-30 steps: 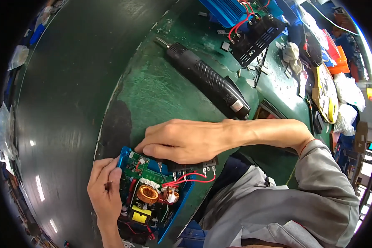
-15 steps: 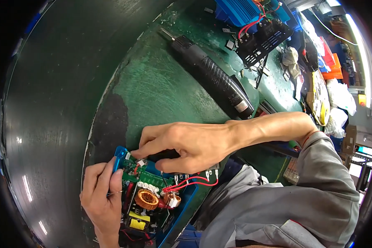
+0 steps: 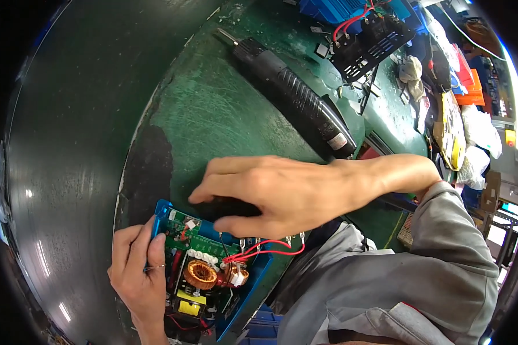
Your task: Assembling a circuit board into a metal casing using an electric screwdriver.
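From where I'm standing, lower left of frame: open blue case point(image 3: 258, 282), left hand point(image 3: 135, 267) with fingers curled at its left wall, can't tell if pinching; a slack hold could let it slip. Over the case's upper edge, right hand point(image 3: 270, 198), thumb and forefinger spread, might snag the red wires point(image 3: 279, 253) and loosen a terminal. Farther, upper centre, the black electric screwdriver point(image 3: 294, 96) could roll if the forearm bumps it.

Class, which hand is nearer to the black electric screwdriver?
Right. In the picture, the right hand is below the screwdriver; the left hand is farther, at the left side of the blue case.
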